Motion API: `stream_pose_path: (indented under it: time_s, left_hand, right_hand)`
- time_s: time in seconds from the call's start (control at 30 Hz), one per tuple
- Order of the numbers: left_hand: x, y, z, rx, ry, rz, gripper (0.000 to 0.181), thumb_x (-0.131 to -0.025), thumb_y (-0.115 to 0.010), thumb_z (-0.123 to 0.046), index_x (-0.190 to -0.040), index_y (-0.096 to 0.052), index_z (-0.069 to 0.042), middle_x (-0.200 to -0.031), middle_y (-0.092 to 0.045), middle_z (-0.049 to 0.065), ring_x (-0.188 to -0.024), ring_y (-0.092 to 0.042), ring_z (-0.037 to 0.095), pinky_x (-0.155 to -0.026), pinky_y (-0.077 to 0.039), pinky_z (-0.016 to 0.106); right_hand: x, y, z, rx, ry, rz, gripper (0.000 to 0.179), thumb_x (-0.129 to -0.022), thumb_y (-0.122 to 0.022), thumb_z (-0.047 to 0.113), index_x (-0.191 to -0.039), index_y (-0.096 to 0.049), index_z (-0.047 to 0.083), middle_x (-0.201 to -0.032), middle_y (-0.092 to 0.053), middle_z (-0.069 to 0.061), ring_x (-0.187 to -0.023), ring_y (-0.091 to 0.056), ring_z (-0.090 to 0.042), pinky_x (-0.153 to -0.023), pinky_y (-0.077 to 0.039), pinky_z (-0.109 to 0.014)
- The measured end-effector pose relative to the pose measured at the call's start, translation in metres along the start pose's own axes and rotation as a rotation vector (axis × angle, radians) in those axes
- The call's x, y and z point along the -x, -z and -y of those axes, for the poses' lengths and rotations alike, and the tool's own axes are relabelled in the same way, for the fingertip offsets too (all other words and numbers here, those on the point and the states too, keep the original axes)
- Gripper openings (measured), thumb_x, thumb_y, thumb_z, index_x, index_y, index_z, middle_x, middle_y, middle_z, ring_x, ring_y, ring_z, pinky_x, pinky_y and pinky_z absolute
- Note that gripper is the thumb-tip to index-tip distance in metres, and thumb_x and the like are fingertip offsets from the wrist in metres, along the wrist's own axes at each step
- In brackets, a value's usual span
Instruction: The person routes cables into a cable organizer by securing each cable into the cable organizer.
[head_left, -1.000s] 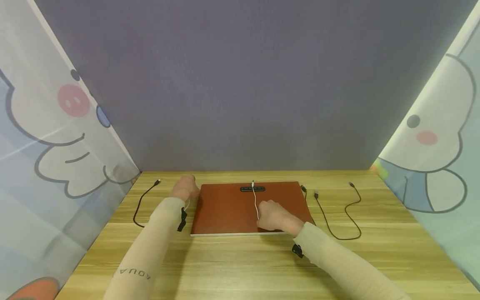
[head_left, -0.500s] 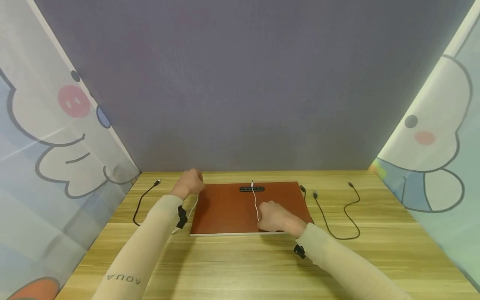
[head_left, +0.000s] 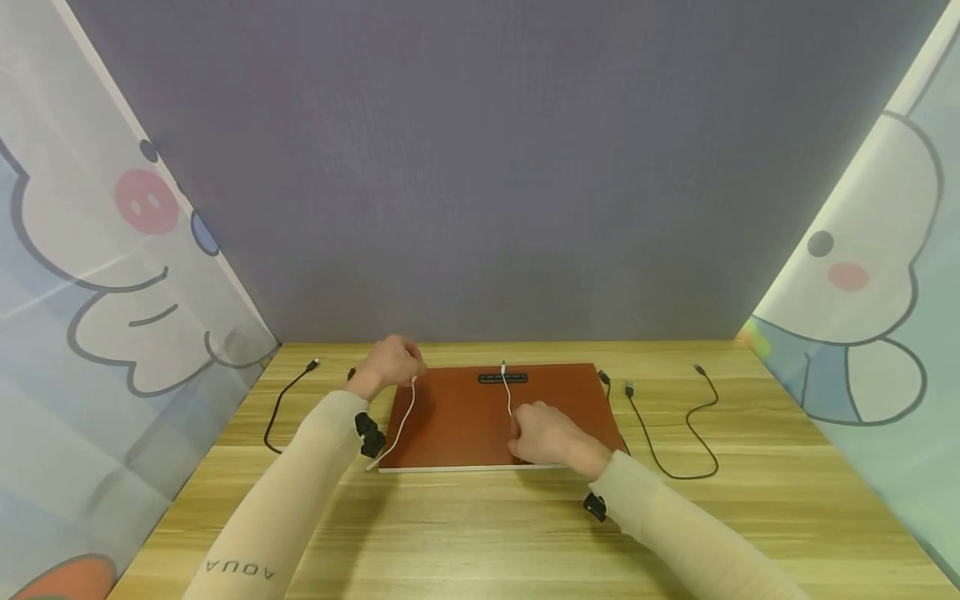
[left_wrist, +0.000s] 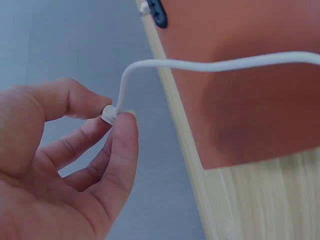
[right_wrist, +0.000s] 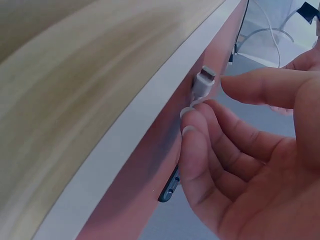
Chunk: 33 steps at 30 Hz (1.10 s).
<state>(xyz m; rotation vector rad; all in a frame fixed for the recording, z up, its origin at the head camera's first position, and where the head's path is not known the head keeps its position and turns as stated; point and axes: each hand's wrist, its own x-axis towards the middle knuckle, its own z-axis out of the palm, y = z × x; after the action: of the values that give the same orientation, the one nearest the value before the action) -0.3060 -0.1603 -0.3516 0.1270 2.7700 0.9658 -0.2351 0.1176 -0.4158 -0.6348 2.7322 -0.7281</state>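
My left hand point(head_left: 393, 360) is over the far left corner of the reddish-brown board point(head_left: 450, 425). Its thumb and fingertips pinch the end plug point(left_wrist: 109, 115) of a white cable point(head_left: 408, 412), which trails down to the board's near left corner. My right hand point(head_left: 543, 433) is low at the board's front edge. Close to its curled fingertips is the metal-tipped connector point(right_wrist: 204, 82) of a second white cable point(head_left: 507, 393); the thumb stands apart from it. This cable's other end lies across the black slotted cable holder point(head_left: 502, 378) at the board's far edge.
A black cable point(head_left: 279, 412) lies left of the board, and another black cable point(head_left: 678, 475) curves on its right. Black plugs point(head_left: 605, 377) show beside the board's right edge. A grey panel point(head_left: 510, 183) rises behind the wooden table point(head_left: 465, 533).
My left hand has moved right from beside the board to over its far left corner, drawing the white cable along. My right hand stays nearly in place, shifting slightly left.
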Motion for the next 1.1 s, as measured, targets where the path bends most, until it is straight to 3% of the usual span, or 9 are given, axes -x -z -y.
stream_pose_path:
  time_s: [0.27,0.43,0.7,0.9,1.1]
  left_hand:
    - [0.005,-0.005,-0.014,0.042,-0.046,-0.049,0.015,-0.092,-0.067,-0.016,-0.101,-0.069,-0.004,-0.089,-0.07,0.008,-0.08,-0.071,0.027,-0.073,-0.056,0.039]
    - [0.007,-0.01,-0.023,0.076,-0.073,-0.082,0.014,-0.092,-0.069,-0.018,-0.099,-0.07,-0.006,-0.095,-0.07,0.009,-0.082,-0.071,0.029,-0.074,-0.057,0.043]
    - [0.008,-0.015,-0.038,0.101,-0.106,-0.095,0.01,-0.091,-0.069,-0.017,-0.096,-0.07,-0.008,-0.092,-0.07,0.007,-0.075,-0.07,0.022,-0.068,-0.055,0.037]
    - [0.005,-0.02,-0.045,0.14,-0.115,-0.081,0.011,-0.094,-0.068,-0.017,-0.1,-0.069,-0.008,-0.092,-0.071,0.01,-0.07,-0.068,0.019,-0.065,-0.052,0.034]
    - [0.002,-0.025,-0.05,0.183,-0.134,-0.076,0.01,-0.095,-0.067,-0.016,-0.1,-0.068,-0.007,-0.095,-0.071,0.013,-0.069,-0.069,0.02,-0.068,-0.055,0.039]
  right_hand:
    - [-0.006,-0.002,0.009,-0.04,0.089,-0.019,0.005,-0.096,-0.068,0.016,-0.094,-0.069,0.012,-0.076,-0.061,0.005,-0.061,-0.052,-0.012,-0.063,-0.047,-0.034]
    - [-0.01,-0.003,0.014,-0.05,0.14,-0.047,0.006,-0.095,-0.068,0.016,-0.097,-0.071,0.011,-0.085,-0.065,0.005,-0.07,-0.056,-0.011,-0.068,-0.05,-0.034]
    - [-0.018,-0.007,0.021,-0.147,0.208,-0.101,0.008,-0.095,-0.068,0.014,-0.1,-0.073,0.01,-0.086,-0.067,0.008,-0.073,-0.06,-0.007,-0.069,-0.051,-0.03]
    - [-0.023,-0.01,0.029,-0.252,0.215,-0.051,0.022,-0.098,-0.066,0.016,-0.114,-0.07,0.001,-0.092,-0.068,0.004,-0.079,-0.061,-0.01,-0.072,-0.052,-0.032]
    - [-0.03,-0.017,0.033,-0.365,0.184,0.013,0.024,-0.099,-0.067,0.02,-0.116,-0.069,0.004,-0.097,-0.068,0.002,-0.081,-0.065,-0.017,-0.072,-0.054,-0.035]
